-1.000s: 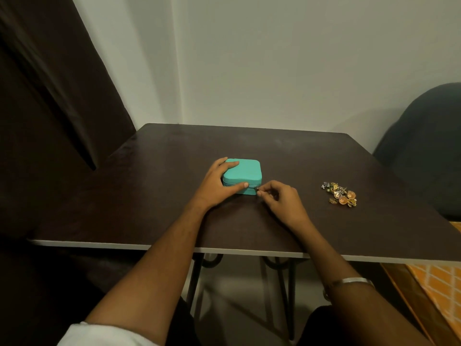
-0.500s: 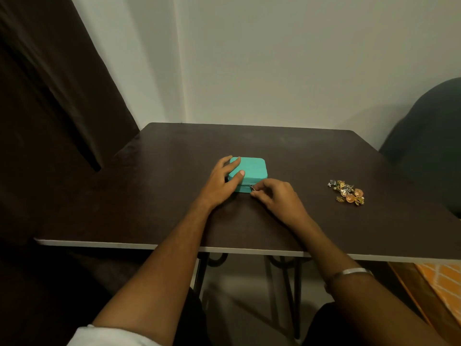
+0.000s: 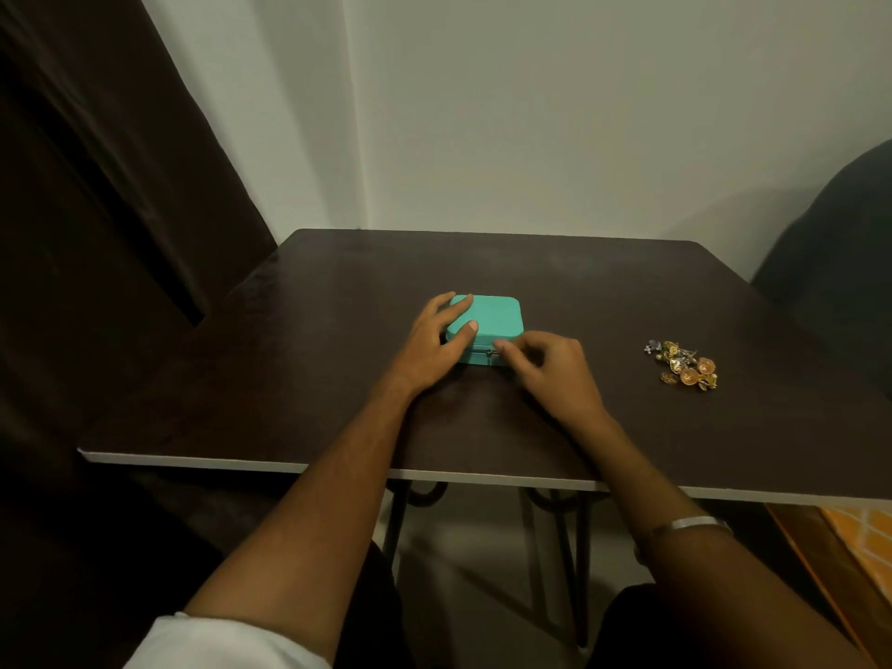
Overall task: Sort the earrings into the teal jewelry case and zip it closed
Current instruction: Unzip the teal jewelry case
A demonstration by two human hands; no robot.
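Table point(image 3: 299, 379): dark, against a pale wall.
Case point(image 3: 497, 317): lid down, left hand point(image 3: 432, 347) spread on it.
Right hand point(image 3: 550, 374): pinches the small zip pull point(image 3: 490, 353), partly hidden.
Earrings point(image 3: 683, 364): tangled heap, right of that hand.

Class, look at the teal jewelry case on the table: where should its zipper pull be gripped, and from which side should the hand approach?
Pinch the small metal zipper pull on the near front wall of the teal case, coming from the right front, as the right hand does. The tab sticks out toward the person, and the left hand already covers the case's left side, likely steadying it.
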